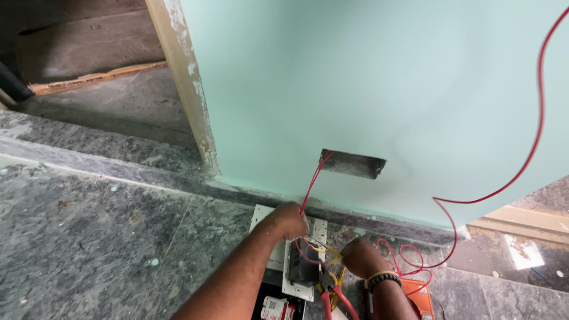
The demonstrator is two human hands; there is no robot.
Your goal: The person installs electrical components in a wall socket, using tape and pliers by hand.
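Stone floor (89,237), switch plate (299,269) under 2 hands (288,221), red wire (312,178) pinched

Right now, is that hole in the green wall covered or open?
Open. The hole shows a dark bare recess with no plate over it, and a red wire runs out of it.

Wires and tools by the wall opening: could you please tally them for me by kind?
Red wires: 1 long run, looped on the floor
Yellow wires: 1
Red-handled pliers: 1
White switch plates: 1
Total: 4
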